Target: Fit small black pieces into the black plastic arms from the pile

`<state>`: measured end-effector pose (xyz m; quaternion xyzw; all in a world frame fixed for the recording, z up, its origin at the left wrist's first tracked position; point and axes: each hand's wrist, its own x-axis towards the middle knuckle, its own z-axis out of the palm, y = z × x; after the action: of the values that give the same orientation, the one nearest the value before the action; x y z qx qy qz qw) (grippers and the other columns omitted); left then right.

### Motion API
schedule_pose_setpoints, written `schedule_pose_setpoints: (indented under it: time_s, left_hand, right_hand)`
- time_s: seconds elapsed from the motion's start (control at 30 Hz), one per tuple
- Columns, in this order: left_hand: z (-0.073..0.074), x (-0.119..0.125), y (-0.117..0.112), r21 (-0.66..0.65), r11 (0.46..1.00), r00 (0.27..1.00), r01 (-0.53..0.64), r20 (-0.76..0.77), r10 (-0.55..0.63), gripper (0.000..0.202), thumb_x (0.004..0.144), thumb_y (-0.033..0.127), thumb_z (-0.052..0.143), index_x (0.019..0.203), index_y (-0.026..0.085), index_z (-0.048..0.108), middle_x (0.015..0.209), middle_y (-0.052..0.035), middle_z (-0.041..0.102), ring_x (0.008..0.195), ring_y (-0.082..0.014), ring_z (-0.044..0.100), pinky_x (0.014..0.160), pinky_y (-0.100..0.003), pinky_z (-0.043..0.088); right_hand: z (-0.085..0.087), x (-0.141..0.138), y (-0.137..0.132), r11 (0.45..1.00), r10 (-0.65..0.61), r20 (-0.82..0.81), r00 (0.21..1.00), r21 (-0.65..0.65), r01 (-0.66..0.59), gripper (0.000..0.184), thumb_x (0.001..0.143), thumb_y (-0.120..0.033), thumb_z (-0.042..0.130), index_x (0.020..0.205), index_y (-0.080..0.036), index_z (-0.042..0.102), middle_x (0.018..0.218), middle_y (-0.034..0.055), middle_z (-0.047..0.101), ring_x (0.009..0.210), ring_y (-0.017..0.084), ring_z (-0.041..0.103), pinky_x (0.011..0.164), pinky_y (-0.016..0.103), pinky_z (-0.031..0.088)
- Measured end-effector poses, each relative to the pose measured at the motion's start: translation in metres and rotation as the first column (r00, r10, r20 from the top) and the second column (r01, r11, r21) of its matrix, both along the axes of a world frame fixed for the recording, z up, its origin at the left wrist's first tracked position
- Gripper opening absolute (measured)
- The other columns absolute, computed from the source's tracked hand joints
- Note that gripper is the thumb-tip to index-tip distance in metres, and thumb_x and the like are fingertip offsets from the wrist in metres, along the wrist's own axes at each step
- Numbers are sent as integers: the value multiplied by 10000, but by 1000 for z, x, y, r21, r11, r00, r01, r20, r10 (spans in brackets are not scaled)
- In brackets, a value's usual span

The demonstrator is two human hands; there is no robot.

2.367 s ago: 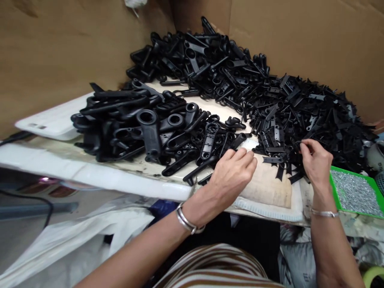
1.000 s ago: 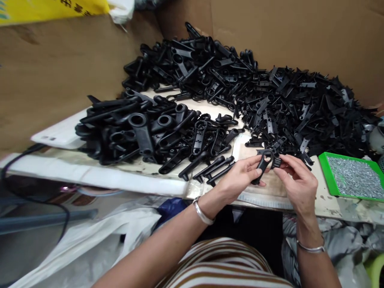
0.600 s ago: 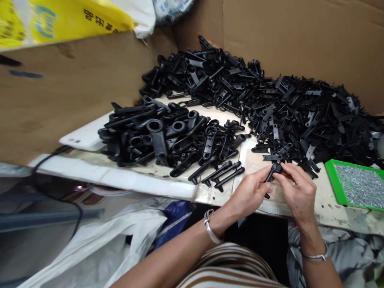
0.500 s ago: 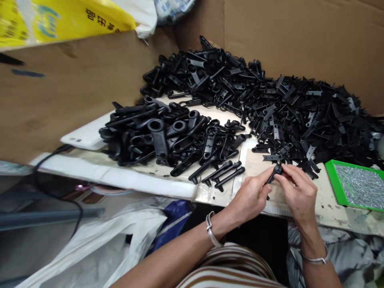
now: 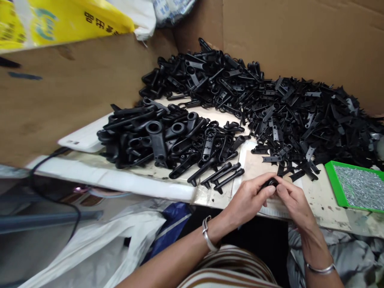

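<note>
Between my two hands, near the table's front edge, is a black plastic part (image 5: 271,182) with a rounded end, mostly covered by fingers. My left hand (image 5: 253,196) is closed around its body. The fingertips of my right hand (image 5: 293,200) press on the rounded end from the other side. Just beyond my hands lie flat black plastic pieces (image 5: 297,175), at the near edge of a big heap (image 5: 312,116) of similar pieces. Left of my left hand, several black arm-shaped parts (image 5: 229,181) rest side by side.
A green tray (image 5: 336,188) of small silvery metal pieces stands at the right. More black parts are piled at the left (image 5: 157,140) and back (image 5: 210,72). Cardboard walls (image 5: 300,40) enclose the table. A white flat object (image 5: 84,138) with a black cable (image 5: 45,156) lies left.
The black part has been turned and lowered slightly, so its rounded end now faces up toward me. Both hands have shifted a little, with my right fingers lower on it.
</note>
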<state>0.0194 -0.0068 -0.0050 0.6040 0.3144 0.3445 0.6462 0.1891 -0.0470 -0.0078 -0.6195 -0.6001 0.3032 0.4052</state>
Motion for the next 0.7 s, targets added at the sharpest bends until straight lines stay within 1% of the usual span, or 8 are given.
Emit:
schedule_pose_setpoints:
  time_s: [0.2,0.27,0.33,0.4,0.47,0.57,0.63,0.7]
  left_hand:
    - [0,-4,-1,102,995,991,-11,-128,24,442,959,324,443,1353,140,525,575,50,549,505,-101,530,520,-198,443]
    - [-4,-5,2,160,986,982,-51,-171,78,409,971,302,413,1309,120,555,581,38,566,478,-97,517,502,-199,438]
    - [-7,-8,6,316,945,947,-83,-271,173,392,974,260,401,1303,106,548,656,-3,633,528,-116,566,545,-220,472]
    - [-10,-13,8,537,843,874,-33,-392,285,396,976,199,378,1339,97,501,764,-51,681,638,-152,630,616,-256,513]
    - [-12,-17,9,726,681,770,97,-488,411,429,955,114,364,1375,100,450,841,-73,684,740,-183,652,670,-294,537]
    - [-14,-22,9,823,491,624,285,-548,557,434,908,45,389,1330,86,485,939,-99,664,825,-210,638,697,-329,543]
    - [-17,-22,10,843,429,571,325,-537,621,381,898,43,414,1256,68,545,1021,-130,663,889,-219,630,733,-338,535]
    - [-20,-22,12,876,368,560,313,-483,673,348,905,46,419,1209,70,586,1095,-148,669,963,-224,627,773,-334,518]
  right_hand:
    - [6,-21,-1,992,-124,28,992,7,123,298,894,-407,574,1023,-228,775,1007,58,773,829,217,722,732,322,592]
    - [6,-28,6,990,-140,6,990,-2,140,304,899,-406,560,1005,-221,778,965,55,778,806,213,722,721,317,590]
    - [7,-29,18,998,-48,-36,998,-50,46,316,909,-414,544,982,-212,776,922,49,778,797,207,719,727,318,588]
    - [11,-22,33,982,133,-54,990,-125,-139,344,923,-434,522,936,-199,772,870,43,770,788,204,712,729,324,586]
    - [20,-10,53,953,254,13,967,-174,-248,379,938,-452,495,905,-189,765,835,40,761,763,200,705,706,324,579]
    - [38,6,94,985,172,329,928,-49,-165,302,929,-400,526,945,-205,756,861,33,762,769,198,702,735,320,551]
    - [48,9,127,987,69,565,822,82,-139,213,905,-306,565,956,-214,751,938,42,763,869,214,701,824,326,524]
    - [53,5,162,982,18,749,662,111,-152,207,902,-222,553,990,-198,739,1018,65,746,955,219,681,869,324,500]
